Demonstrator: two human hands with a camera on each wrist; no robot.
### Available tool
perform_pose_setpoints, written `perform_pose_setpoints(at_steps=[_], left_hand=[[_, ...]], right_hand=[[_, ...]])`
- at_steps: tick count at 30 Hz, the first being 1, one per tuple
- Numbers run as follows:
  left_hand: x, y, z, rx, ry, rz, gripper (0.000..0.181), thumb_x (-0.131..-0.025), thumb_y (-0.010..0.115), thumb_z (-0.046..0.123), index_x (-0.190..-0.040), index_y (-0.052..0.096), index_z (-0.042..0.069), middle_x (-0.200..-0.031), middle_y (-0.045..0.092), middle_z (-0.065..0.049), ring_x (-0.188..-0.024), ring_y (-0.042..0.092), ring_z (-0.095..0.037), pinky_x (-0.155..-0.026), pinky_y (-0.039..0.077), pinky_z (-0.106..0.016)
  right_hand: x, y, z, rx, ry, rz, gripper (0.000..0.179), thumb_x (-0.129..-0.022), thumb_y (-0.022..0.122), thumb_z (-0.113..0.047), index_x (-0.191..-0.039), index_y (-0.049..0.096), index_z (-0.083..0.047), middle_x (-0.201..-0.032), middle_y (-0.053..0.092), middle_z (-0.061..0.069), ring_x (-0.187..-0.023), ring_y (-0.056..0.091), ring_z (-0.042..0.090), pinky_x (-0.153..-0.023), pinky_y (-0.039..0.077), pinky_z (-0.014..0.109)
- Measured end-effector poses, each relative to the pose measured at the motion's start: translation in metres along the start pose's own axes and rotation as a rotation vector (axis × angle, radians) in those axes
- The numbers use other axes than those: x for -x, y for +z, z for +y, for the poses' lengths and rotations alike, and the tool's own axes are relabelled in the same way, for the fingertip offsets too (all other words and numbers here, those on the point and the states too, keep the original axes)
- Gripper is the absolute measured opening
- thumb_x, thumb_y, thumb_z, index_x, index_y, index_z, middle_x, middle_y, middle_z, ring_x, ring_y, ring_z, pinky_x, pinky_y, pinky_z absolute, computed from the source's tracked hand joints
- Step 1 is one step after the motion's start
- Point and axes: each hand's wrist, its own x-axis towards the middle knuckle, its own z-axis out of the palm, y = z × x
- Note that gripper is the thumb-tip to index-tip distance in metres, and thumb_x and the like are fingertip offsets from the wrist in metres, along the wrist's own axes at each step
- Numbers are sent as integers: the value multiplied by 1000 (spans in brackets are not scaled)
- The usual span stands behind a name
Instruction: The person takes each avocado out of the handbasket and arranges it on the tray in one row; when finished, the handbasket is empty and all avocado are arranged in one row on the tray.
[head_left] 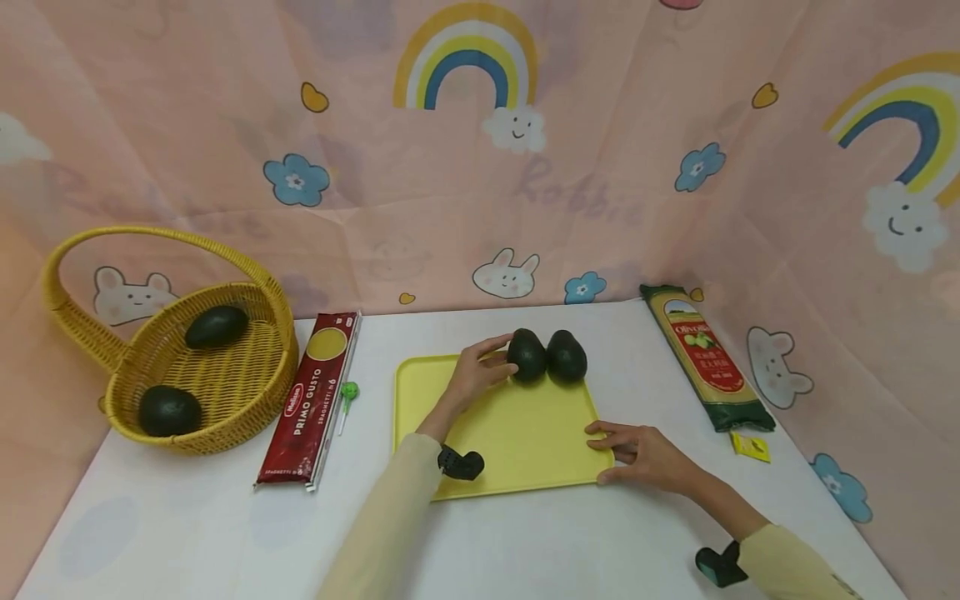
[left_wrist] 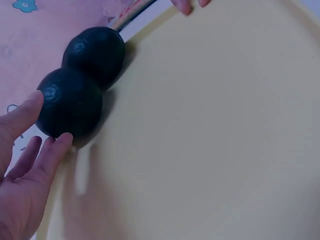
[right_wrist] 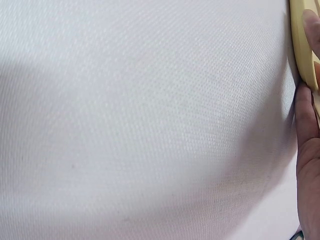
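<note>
On the table (head_left: 562,542), the tray (head_left: 525,442) sat in the middle, with two avocados (head_left: 567,358) side by side at its far right corner. Left of the tray lay a lollipop (head_left: 349,389), then a spaghetti packet (head_left: 307,408), then a basket (head_left: 243,358) with two more avocados (head_left: 170,410) inside. A second packet (head_left: 705,358) lay to the tray's right, with a candy (head_left: 750,447) just before its near end.
</note>
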Motion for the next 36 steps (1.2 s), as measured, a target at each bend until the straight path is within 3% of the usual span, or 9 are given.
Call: perform_pose_setpoints(at_steps=[8,16,22,29,33,36], left_hand=[[11,-12,8,110,-4,45,50,-91,59,-6,-139,44,-6,-145,34,-28,-131,39,-42,-95,49,-42],[37,-41,20,125,-16,60,49,-91,60,-3,-139,46,-3,-144,37,-24,-131,39,-41,-93,50,-38],[62,-65,37,71,-27,121,47,-91,63,-1,-136,50,-1,-139,46,-18,-128,46,-35,-89,52,-31],[94,-97,60,4,-45,206,49,-91,63,-1,-137,49,-1,-140,46,-18,-126,49,-33,-87,53,-29],[113,-117,72,-29,-29,236,49,-91,62,-2,-138,47,-3,-141,45,-19,-127,48,-33,-87,53,-28],[129,-132,81,-58,-5,251,50,-91,62,0,-138,45,-5,-139,46,-17,-123,52,-24,-87,52,-25]], right_hand=[[-1,2,0,10,-16,-1,47,-78,80,-22,-116,68,3,-133,53,22,-127,42,44,-91,49,33],[3,0,0,23,-8,7,47,-78,80,-23,-116,68,2,-134,53,22,-128,40,45,-91,49,32],[4,-2,0,21,-10,9,47,-78,80,-22,-116,68,3,-134,53,23,-127,40,45,-90,49,31],[1,-1,0,12,-15,-1,47,-78,79,-21,-116,68,3,-134,52,23,-127,40,45,-91,49,30],[0,-1,0,-16,-22,-10,47,-78,80,-20,-116,67,4,-135,51,25,-127,39,47,-91,49,30],[-1,0,1,-20,-31,-12,48,-79,79,-21,-117,67,5,-134,51,25,-127,39,47,-91,49,29]])
